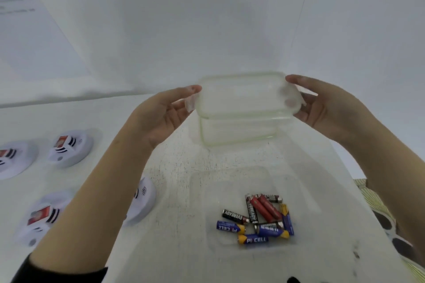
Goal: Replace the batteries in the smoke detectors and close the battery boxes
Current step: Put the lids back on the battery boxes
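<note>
Batteries (257, 220), about ten in black, red and blue-and-yellow wrappers, lie in a loose heap inside a clear lidless box (230, 169) on the white desk (174, 156), low in the frame and right of centre. Both hands are well apart from them, higher up near the middle of the frame, where they hold a clear lid (243, 96) by its two short ends. The left hand (165, 115) pinches the lid's left end, thumb on top and fingers curled beneath. The right hand (322, 108) grips the right end the same way, its fingertips showing through the plastic. The lid sits tilted over a second clear box (236, 131) with a greenish rim; whether it touches that rim I cannot tell. Four white smoke detectors stand on the desk at the left of the frame, away from both hands: one at the far left edge (13, 158), one just beside it (69, 147), one lower left (43, 216), and one partly hidden behind the left forearm (142, 200). A black sleeve (57, 271) shows at the bottom left corner.
</note>
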Tool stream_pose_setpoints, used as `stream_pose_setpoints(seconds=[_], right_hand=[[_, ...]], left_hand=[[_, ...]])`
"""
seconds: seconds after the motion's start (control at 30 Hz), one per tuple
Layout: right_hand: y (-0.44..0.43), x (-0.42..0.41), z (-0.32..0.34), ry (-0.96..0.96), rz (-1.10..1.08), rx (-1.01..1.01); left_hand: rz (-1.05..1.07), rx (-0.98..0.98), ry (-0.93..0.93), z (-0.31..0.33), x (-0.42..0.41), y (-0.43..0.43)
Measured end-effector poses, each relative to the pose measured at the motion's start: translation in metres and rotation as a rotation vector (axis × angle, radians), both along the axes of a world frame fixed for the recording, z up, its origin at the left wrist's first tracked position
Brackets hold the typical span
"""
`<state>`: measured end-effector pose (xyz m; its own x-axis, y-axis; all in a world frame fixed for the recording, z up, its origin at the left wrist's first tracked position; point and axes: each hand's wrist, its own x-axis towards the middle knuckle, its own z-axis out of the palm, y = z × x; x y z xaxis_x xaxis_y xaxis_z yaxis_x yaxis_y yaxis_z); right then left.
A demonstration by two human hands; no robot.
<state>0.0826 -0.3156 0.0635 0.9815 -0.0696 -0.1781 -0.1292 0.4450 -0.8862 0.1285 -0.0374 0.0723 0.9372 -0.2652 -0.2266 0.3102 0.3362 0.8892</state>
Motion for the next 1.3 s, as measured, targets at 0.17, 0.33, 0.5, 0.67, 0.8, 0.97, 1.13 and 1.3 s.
stream_pose_setpoints(seconds=[0.17,0.33,0.5,0.67,0.8,0.97,1.13,1.3], right_hand=[[0.002,-0.050,-0.013,-0.002,0.041,-0.267],[0.008,-0.103,-0.035,0.028,0.005,-0.616],[0.021,-0.138,-0.059,0.057,-0.055,-0.730],[0.033,-0.154,-0.066,-0.001,-0.106,-0.906],[0.036,-0.161,-0.071,-0.043,-0.122,-0.939],[0.042,-0.170,-0.080,-0.163,-0.127,-1.196],[0.040,-0.179,-0.094,-0.382,0.192,-1.382],[0.043,-0.178,-0.104,-0.440,0.065,-1.383]], left_hand=[[-0.073,0.238,-0.082,-0.008,-0.045,0.009],[-0.169,0.454,-0.119,-0.029,-0.090,0.016],[-0.150,0.638,-0.121,-0.051,-0.123,0.018],[-0.121,0.712,-0.178,-0.062,-0.142,0.018],[-0.139,0.741,-0.214,-0.066,-0.147,0.016],[-0.146,0.900,-0.650,-0.081,-0.165,0.009],[-0.371,1.113,-1.041,-0.105,-0.168,0.006],[-0.148,1.151,-1.227,-0.122,-0.169,0.001]])
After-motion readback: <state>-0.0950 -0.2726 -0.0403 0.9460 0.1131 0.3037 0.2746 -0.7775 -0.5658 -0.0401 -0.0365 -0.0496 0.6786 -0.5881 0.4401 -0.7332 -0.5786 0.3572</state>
